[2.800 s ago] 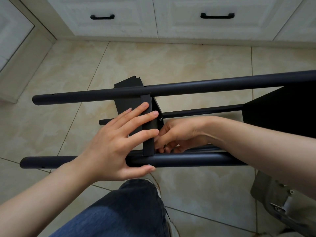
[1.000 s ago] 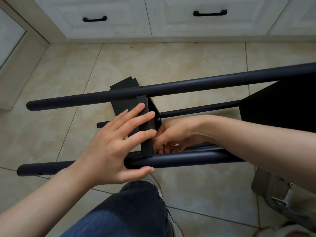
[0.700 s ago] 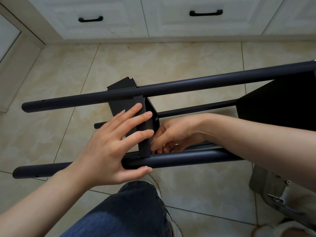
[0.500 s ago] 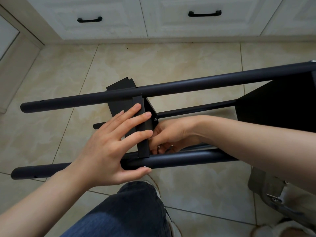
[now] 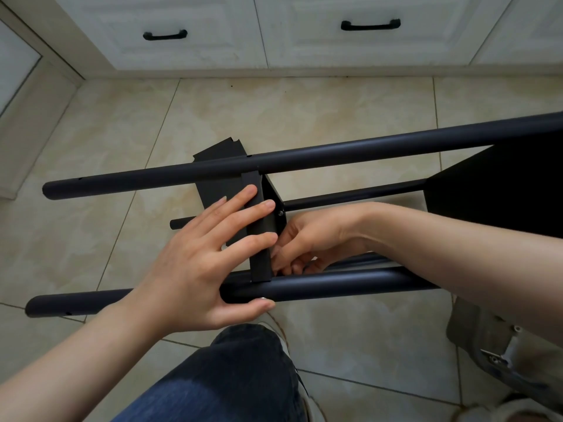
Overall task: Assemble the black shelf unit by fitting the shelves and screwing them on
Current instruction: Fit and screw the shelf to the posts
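Head view, looking down. Black shelf unit laid on its side over a tiled floor (image 5: 304,117), long axis left to right: upper pole (image 5: 335,153), near pole (image 5: 335,284) and far pole (image 5: 350,197), all roughly parallel. Middle shelf (image 5: 219,190) stood on edge between the poles, its folded rim (image 5: 260,239) running crosswise from upper pole to near pole, at right angles to both. Second shelf (image 5: 502,190) at the right, well apart. Left hand (image 5: 195,269) on the outer side of the middle shelf, fingers straight and slightly spread, pressed flat across panel and rim, thumb laid straight beneath the near pole. Right hand (image 5: 310,242) on the inner side, reached in between the poles, fingers curled, tips bunched against the rim's lower end just above the near pole; anything pinched there hidden, so impossible to tell. One screw (image 5: 279,212) seated in the inner corner beside the far pole, just above the right knuckles. Judged step: fastening of the near-pole corner. Joint directly under the right fingertips, on the viewer's side; right hand the nearer, left hand bracing only. Likely risk: slip of the rim along the pole and loss of hole alignment. Beyond, white drawer fronts with black handles (image 5: 370,25); below, a denim-clad knee (image 5: 237,376).
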Tool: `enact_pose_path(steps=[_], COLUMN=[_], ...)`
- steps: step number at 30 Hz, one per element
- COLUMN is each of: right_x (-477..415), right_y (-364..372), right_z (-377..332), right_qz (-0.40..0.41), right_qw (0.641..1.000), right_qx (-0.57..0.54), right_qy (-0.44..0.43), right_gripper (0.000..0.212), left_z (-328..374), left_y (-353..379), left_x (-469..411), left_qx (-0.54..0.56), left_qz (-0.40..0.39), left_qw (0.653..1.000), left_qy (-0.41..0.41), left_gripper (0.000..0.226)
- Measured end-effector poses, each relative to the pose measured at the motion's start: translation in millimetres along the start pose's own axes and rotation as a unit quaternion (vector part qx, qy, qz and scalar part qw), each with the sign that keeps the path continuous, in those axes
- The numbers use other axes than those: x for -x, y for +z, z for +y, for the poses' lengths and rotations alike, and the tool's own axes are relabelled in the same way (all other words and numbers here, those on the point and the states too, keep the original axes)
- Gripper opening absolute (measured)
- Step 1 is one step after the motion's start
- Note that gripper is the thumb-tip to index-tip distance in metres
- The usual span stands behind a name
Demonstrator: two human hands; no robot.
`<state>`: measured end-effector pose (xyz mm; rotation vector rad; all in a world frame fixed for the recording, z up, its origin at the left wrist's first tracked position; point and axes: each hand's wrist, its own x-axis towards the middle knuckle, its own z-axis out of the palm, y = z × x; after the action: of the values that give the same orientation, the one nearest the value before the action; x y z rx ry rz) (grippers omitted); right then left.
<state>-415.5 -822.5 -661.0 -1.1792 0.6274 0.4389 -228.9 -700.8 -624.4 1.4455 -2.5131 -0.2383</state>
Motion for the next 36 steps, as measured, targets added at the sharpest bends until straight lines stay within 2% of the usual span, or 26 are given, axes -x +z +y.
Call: enact_pose_path(steps=[7, 10, 19, 23, 29, 33, 36], right_x=[-7.9, -3.5, -6.1, -8.8, -7.8, -2.6, -1.7], right_y=[6.7, 1.6, 1.1, 4.4, 5.6, 7.9, 11.7], right_z=[0.9, 1.3, 2.7, 2.4, 0.9, 2.2, 0.5], right_qz=[0.011, 0.002, -0.003, -0.011, 0.025, 0.017, 0.035], right_qw=[1.0, 1.0, 1.0, 1.0, 0.998, 0.999, 0.999], right_qx=[-0.018, -0.009, -0.026, -0.021, 0.047, 0.013, 0.018], right_qy=[0.007, 0.001, -0.015, -0.004, -0.035, -0.047, -0.037], right_gripper=[0.008, 0.017, 0.02, 0.012, 0.024, 0.026, 0.017], left_z=[-0.3, -0.6, -1.5, -2.2, -2.1, -2.9, -4.2], left_y=[0.3, 0.3, 1.4, 2.4, 2.0, 1.9, 2.1], left_x=[-0.3, 0.4, 0.2, 0.2, 1.6, 1.1, 1.8], left_qx=[0.001, 0.0, -0.001, 0.0, -0.01, -0.02, -0.02], left_qz=[0.001, 0.002, 0.005, 0.01, 0.016, 0.022, 0.024], left_qw=[1.0, 1.0, 1.0, 1.0, 1.0, 0.999, 0.999], left_qy=[0.005, 0.005, 0.007, 0.008, 0.013, 0.024, 0.025], left_gripper=[0.067, 0.067, 0.066, 0.066, 0.067, 0.066, 0.066])
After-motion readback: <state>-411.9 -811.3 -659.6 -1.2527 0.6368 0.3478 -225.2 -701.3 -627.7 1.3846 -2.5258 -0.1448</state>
